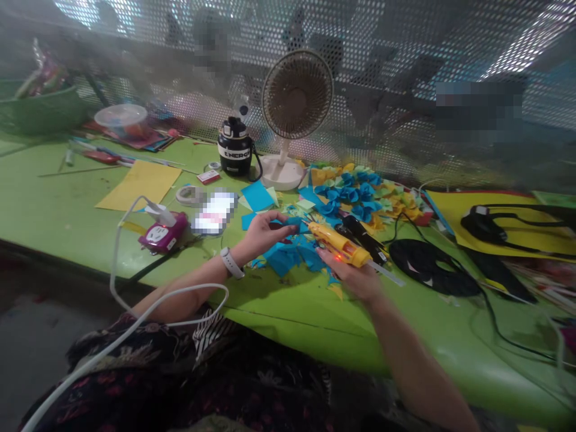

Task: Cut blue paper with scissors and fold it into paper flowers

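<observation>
Between the thumb and fingers of my left hand (269,234) is a small piece of blue paper (302,226). My right hand (353,276) is wrapped round a yellow hot glue gun (335,241) with a red light on and a clear glue stick out of its back end. The nozzle points left, right by the blue paper; whether they touch I cannot tell. Under my hands lie loose blue paper pieces (281,258). Just beyond them is a heap of blue, yellow and pale green paper flowers (353,195).
A small fan (297,96) and a black jug (234,150) stand at the back. To the left lie a lit phone (215,213), a tape roll (189,195) and a purple power socket (164,234) with a white cable. A black mask-like piece (432,267) lies at right.
</observation>
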The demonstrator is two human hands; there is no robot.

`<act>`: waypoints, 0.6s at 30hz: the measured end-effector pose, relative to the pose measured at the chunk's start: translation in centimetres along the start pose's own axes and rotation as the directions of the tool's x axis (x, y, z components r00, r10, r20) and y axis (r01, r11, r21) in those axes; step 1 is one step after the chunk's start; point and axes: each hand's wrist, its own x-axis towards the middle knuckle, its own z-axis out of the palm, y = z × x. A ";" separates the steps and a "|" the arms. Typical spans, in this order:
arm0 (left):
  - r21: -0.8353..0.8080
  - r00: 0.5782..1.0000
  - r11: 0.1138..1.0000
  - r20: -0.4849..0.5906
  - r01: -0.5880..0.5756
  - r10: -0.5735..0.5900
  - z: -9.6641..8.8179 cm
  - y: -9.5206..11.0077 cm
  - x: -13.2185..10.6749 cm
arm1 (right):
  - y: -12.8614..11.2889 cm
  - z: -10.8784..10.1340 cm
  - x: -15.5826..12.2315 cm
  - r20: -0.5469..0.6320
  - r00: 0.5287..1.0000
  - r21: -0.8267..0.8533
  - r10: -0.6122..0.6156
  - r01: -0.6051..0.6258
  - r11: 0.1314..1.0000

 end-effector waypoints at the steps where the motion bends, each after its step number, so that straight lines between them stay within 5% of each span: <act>1: -0.008 1.000 1.000 0.002 0.006 -0.006 0.0 0.0 0.0 | 0.0 0.0 0.0 -0.021 1.000 0.024 0.005 -0.005 1.000; 18: 0.048 0.992 0.992 -0.034 -0.120 0.121 -0.3 -0.6 0.3 | 0.0 -0.3 0.1 -0.035 0.999 0.064 0.017 -0.014 0.998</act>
